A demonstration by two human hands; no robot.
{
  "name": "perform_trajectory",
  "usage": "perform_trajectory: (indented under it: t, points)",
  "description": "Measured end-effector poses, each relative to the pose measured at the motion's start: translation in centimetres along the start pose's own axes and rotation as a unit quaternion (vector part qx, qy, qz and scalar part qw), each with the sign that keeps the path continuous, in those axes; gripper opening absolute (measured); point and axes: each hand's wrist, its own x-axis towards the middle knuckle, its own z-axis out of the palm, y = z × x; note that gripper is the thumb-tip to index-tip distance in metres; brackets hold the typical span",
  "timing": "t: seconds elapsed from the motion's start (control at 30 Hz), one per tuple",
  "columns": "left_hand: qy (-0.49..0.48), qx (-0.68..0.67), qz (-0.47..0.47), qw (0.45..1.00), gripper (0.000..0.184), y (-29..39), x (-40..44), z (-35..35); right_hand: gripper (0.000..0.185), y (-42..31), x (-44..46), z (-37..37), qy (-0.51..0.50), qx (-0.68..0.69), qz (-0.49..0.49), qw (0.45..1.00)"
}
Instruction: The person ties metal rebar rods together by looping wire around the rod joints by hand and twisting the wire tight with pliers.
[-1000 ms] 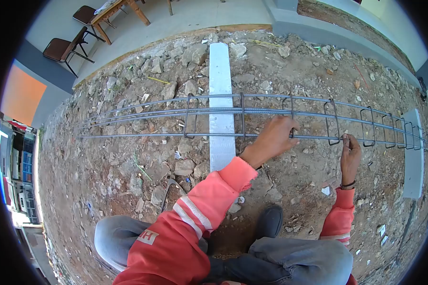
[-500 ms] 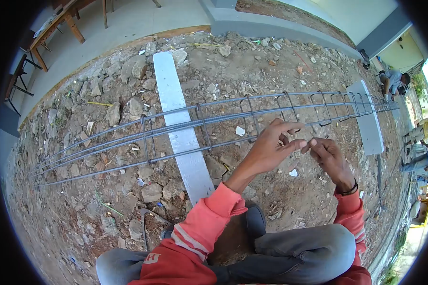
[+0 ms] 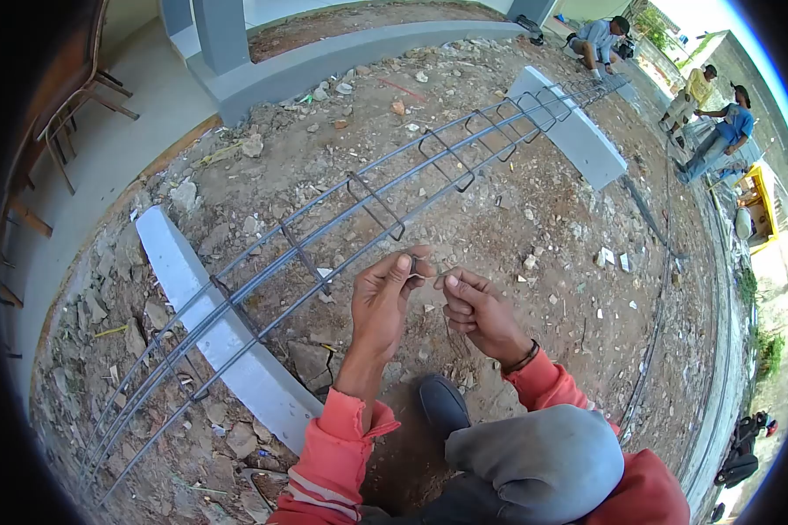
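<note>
Thin wire [image 3: 420,276] shows at the fingertips of my left hand [image 3: 388,293], whose thumb and fingers are pinched on it. Close by on the right, my right hand [image 3: 483,313] is also closed, with thin wire [image 3: 447,325] at its fingertips and hanging below. Both hands are raised just on the near side of a long rebar cage [image 3: 328,229], apart from its bars. The cage has long bars with square stirrups [image 3: 372,199] and lies across two pale boards, one at the left [image 3: 228,350], the other at the upper right [image 3: 578,131].
Rubble and stones [image 3: 242,439] cover the ground. A crouching person [image 3: 597,42] is at the cage's far end; two more people [image 3: 697,92] [image 3: 725,136] stand at the right. A wooden chair [image 3: 70,114] is at the upper left. My shoe [image 3: 443,404] is below my hands.
The view has swung right, so the cage now runs diagonally and more people show. My hands have left the cage's near bar and come together, with wire now visible between the fingers.
</note>
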Motion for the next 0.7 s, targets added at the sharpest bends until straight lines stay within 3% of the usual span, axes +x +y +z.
perform_trajectory:
  t: [0.2, 0.27, 0.3, 0.37, 0.43, 0.5, 0.57, 0.6, 0.67, 0.7]
  points:
    - [0.140, 0.184, 0.065, 0.971, 0.028, 1.5, -0.2, -4.6, 0.024, 5.2, 3.1, 2.0, -0.058, -0.104, -0.015, 0.993]
    - [0.188, 0.130, 0.037, 0.973, 0.026, 1.8, -0.2, -5.4, 0.023, 5.5, 4.1, 2.7, -0.073, -0.326, -0.147, 0.931]
    - [0.199, 0.139, 0.039, 0.969, 0.026, 2.1, -0.3, -5.4, 0.023, 5.3, 4.3, 2.6, -0.085, -0.317, -0.143, 0.934]
    - [0.153, 0.185, 0.013, 0.971, 0.021, 2.4, -0.5, -5.0, 0.020, 4.6, 4.3, 1.9, -0.077, -0.212, -0.035, 0.974]
    - [0.143, 0.256, 0.023, 0.956, 0.022, 1.8, -0.2, -4.3, 0.019, 4.2, 4.6, 1.1, -0.056, -0.209, -0.028, 0.976]
    - [0.122, 0.324, 0.030, 0.938, 0.023, 1.8, 0.2, -3.5, 0.019, 4.2, 5.5, -0.3, -0.002, -0.256, -0.160, 0.953]
    - [0.126, 0.563, 0.156, 0.801, 0.024, 2.4, 0.9, -2.5, 0.018, 4.2, 6.0, -2.3, 0.036, -0.259, -0.172, 0.950]
    - [0.120, 0.568, 0.155, 0.800, 0.024, 2.4, 1.6, -2.4, 0.018, 4.9, 6.7, -4.0, 0.065, -0.277, -0.181, 0.941]
    - [0.099, 0.655, 0.254, 0.705, 0.026, 2.0, 3.1, -2.3, 0.018, 5.6, 7.4, -6.0, 0.116, -0.304, -0.166, 0.931]
    - [0.096, 0.655, 0.254, 0.705, 0.026, 1.6, 3.8, -2.5, 0.018, 5.9, 7.7, -6.2, 0.118, -0.303, -0.167, 0.931]
